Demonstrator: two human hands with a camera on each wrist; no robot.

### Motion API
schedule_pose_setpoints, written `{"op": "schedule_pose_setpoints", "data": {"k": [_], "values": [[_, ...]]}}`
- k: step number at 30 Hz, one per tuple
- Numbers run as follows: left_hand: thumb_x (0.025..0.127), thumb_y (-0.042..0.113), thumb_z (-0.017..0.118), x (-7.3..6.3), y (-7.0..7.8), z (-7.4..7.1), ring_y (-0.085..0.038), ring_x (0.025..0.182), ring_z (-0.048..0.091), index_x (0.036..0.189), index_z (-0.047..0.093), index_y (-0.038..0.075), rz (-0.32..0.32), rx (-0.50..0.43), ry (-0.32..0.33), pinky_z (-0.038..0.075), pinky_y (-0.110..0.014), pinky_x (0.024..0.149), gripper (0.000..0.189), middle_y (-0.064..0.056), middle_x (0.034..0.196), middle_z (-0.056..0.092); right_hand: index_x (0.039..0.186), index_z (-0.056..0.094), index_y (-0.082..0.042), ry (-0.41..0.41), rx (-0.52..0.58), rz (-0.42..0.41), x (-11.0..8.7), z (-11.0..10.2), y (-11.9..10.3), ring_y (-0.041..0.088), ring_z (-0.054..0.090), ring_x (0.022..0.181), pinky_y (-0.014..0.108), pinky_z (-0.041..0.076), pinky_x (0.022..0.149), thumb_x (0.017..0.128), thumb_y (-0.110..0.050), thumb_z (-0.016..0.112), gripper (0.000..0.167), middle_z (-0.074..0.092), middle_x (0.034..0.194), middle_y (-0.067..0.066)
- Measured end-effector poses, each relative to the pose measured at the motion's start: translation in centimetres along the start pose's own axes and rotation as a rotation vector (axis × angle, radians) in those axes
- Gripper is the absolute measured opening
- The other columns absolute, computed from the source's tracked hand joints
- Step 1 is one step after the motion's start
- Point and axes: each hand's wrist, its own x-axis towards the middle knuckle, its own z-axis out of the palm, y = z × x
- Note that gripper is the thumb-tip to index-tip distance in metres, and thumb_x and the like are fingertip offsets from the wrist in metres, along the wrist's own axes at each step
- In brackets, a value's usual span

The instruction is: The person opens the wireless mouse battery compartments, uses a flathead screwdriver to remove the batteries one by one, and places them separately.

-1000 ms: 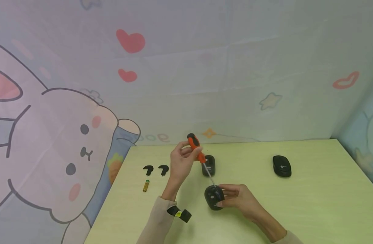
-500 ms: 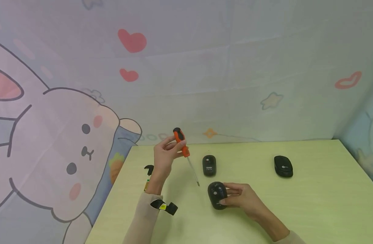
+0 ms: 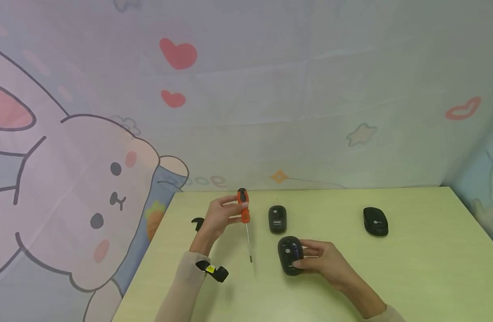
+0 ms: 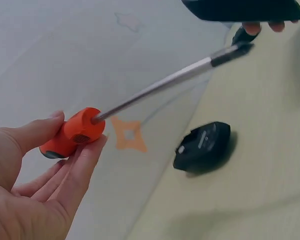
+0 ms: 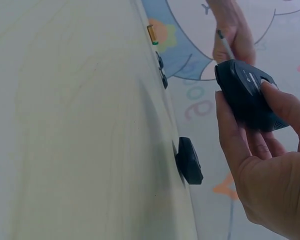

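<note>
In the head view my left hand (image 3: 219, 216) grips the orange and black handle of a screwdriver (image 3: 244, 205). The shaft points down, its tip apart from everything. My right hand (image 3: 327, 264) holds a black computer mouse (image 3: 290, 255) by its right side, thumb over the top, raised off the table. In the right wrist view that mouse (image 5: 247, 95) sits between thumb and fingers and partly covers the screwdriver. The left wrist view shows the thumb and fingertips pinching the screwdriver handle (image 4: 82, 131).
A second black mouse (image 3: 277, 219) lies on the table (image 3: 423, 268) behind the held one. Another black mouse (image 3: 376, 221) lies at the right. A small black hooked piece (image 3: 197, 222) shows by the left wrist. Far off in the right wrist view is a battery (image 5: 152, 34).
The left hand has drawn the screwdriver tip away from the held mouse toward the left, and the screwdriver now hangs nearly upright. The right hand keeps its grip, with the mouse slightly farther right.
</note>
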Motion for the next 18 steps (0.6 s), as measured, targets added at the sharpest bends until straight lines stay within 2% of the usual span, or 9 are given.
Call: {"op": "schedule_pose_setpoints", "data": {"k": [9,18], "values": [[0.093,0.013,0.082,1.7,-3.7,-1.6,-0.026,0.100,0.079,0.145,0.058,0.003,-0.113,0.018,-0.010,0.066,-0.044,0.092,0.058,-0.027,0.127,0.072,0.153,0.041,0.013,-0.010,0.023,-0.002,-0.1,0.1,-0.6,0.023,0.079,0.101,0.040,0.066,0.090,0.088,-0.005,0.082,0.079,0.074,0.126,0.020],[0.092,0.012,0.082,2.8,-5.8,-1.8,-0.025,0.096,0.080,0.145,0.059,0.005,-0.172,0.046,-0.006,0.066,-0.043,0.091,0.058,-0.022,0.123,0.075,0.153,0.044,0.010,-0.021,0.011,0.010,-0.1,-0.1,-0.3,0.025,0.078,0.104,0.040,0.066,0.092,0.088,-0.007,0.083,0.078,0.074,0.126,0.017]]}}
